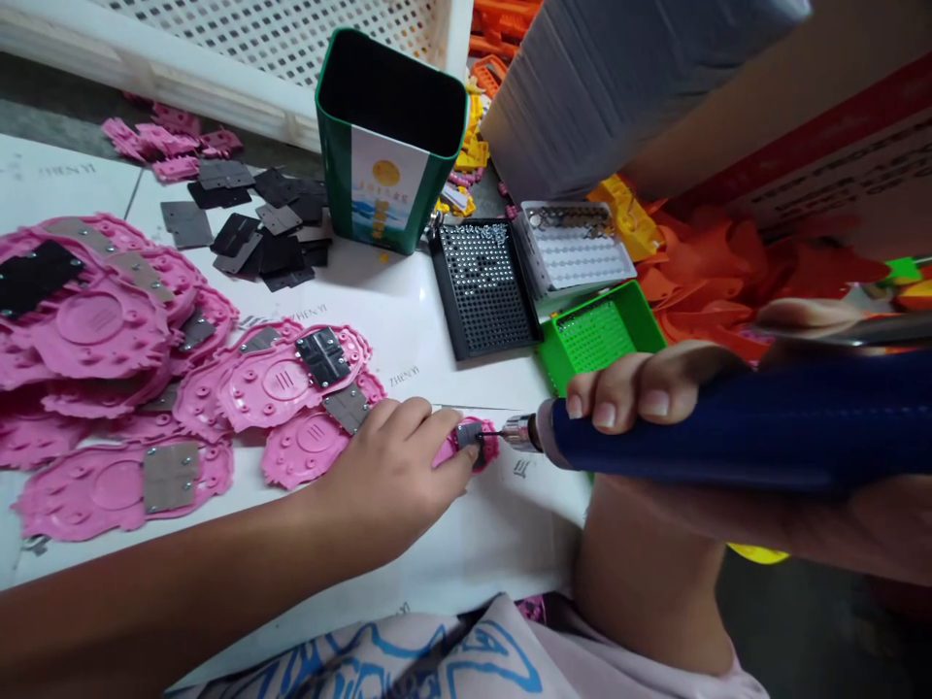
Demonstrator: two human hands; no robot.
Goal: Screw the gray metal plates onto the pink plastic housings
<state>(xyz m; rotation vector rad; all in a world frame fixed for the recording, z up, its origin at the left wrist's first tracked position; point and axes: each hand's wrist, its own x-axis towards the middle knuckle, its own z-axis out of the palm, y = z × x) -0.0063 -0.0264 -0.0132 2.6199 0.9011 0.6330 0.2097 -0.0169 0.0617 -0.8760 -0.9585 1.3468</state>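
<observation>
My right hand is wrapped round a dark blue electric screwdriver, held level with its bit pointing left. The bit's tip meets a dark cover plate on a pink plastic part. My left hand grips that pink part against the white table, its fingers covering most of it. Just left of this hand lie more pink parts with grey or black plates screwed on. A larger heap of pink parts fills the left side.
Loose black plates lie beside a green tin. A black screw tray, a white tray and a green tray stand ahead. Orange parts are piled at right. A white crate is behind.
</observation>
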